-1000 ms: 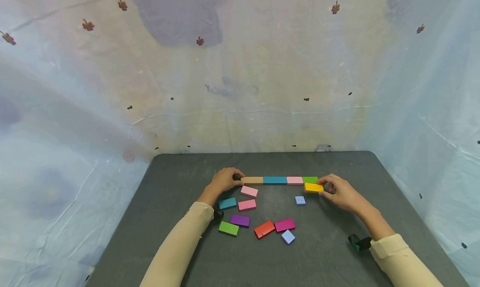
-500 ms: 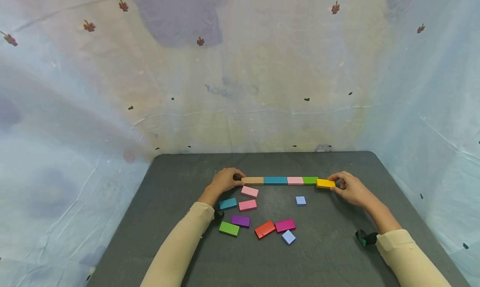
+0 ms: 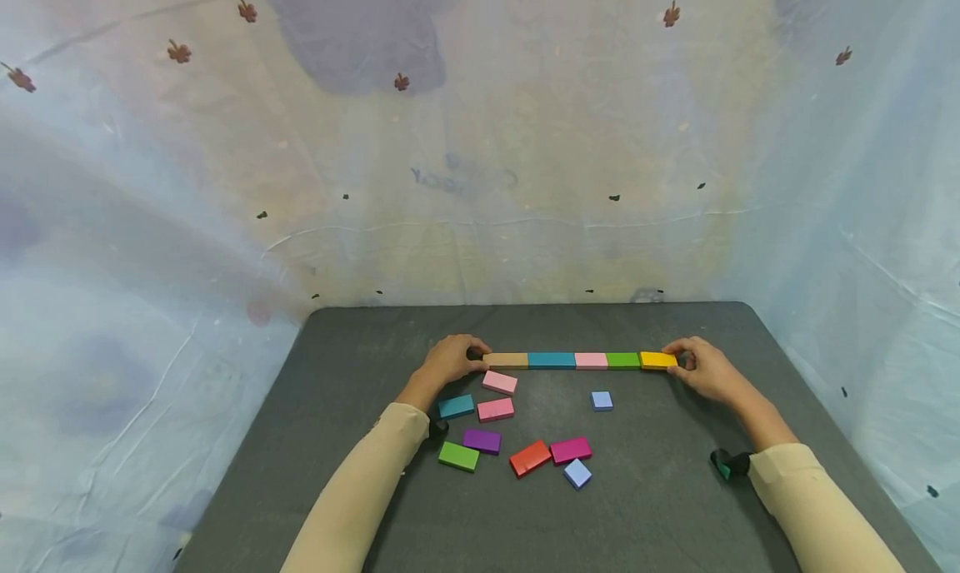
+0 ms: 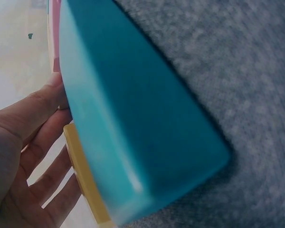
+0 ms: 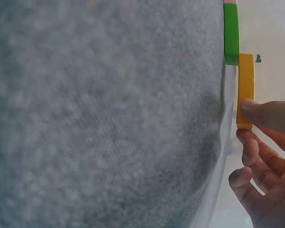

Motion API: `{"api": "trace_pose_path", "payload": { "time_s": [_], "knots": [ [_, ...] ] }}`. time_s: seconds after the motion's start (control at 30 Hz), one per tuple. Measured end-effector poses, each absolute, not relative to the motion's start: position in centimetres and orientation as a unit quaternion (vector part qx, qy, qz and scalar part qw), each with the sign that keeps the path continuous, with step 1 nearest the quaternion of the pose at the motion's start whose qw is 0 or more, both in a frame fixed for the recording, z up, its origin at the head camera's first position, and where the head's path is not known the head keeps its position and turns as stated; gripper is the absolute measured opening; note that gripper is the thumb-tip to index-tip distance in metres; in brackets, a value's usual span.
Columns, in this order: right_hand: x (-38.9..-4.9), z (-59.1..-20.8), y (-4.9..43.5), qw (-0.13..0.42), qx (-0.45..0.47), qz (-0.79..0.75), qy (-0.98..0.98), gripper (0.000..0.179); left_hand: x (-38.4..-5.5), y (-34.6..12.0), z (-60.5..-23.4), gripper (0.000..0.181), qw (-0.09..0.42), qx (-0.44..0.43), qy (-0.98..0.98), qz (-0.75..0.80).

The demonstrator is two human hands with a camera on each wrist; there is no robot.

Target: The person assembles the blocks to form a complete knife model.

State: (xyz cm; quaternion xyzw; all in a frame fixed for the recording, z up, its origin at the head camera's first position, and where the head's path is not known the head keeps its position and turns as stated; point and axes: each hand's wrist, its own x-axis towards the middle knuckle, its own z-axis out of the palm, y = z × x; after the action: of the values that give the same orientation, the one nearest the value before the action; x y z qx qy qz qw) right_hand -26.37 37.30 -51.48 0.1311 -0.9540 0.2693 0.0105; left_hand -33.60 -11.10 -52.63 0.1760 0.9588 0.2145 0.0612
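Pale sheeting (image 3: 480, 156) backs our table (image 3: 645, 498). Our left hand (image 3: 447, 359) pinches the tan block (image 3: 507, 361), our right hand (image 3: 707, 371) the yellow block (image 3: 656, 361), at opposite ends of the row (image 3: 551, 361); we judge both light and stiff, best gripped near their outer ends.

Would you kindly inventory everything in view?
Row blocks: 5, tan, teal, pink, green, yellow, far side
Loose pink blocks: 2, pink, below row
Teal block: 1, teal, beside pinks
Purple block: 1, purple, below pinks
Green block: 1, green, beside purple
Red block: 1, red, right of purple
Magenta block: 1, magenta, beside red
Light-blue blocks: 2, light-blue, right of pinks
Table: 1, dark grey, beneath blocks
Sheet: 1, pale, behind table
Wrist devices: 2, dark, wrists
Sleeves: 2, cream, forearms
Left hand: 1, row's left end
Right hand: 1, pinching yellow block
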Motion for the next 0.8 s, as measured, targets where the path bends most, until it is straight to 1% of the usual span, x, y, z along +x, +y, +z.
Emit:
{"api": "trace_pose_path", "payload": {
  "time_s": [0.47, 0.8],
  "knots": [
    [-27.8, -52.3, 37.5, -0.006, 0.124, 0.268, -0.955, 0.028, -33.5, -11.0, -52.3, 0.032, 0.063, 0.177, 0.960, 0.207],
    [-28.0, -52.5, 37.2, -0.017, 0.122, 0.267, -0.956, 0.029, -33.7, -11.1, -52.5, 0.030, 0.060, 0.176, 0.961, 0.207]
  ]
}}
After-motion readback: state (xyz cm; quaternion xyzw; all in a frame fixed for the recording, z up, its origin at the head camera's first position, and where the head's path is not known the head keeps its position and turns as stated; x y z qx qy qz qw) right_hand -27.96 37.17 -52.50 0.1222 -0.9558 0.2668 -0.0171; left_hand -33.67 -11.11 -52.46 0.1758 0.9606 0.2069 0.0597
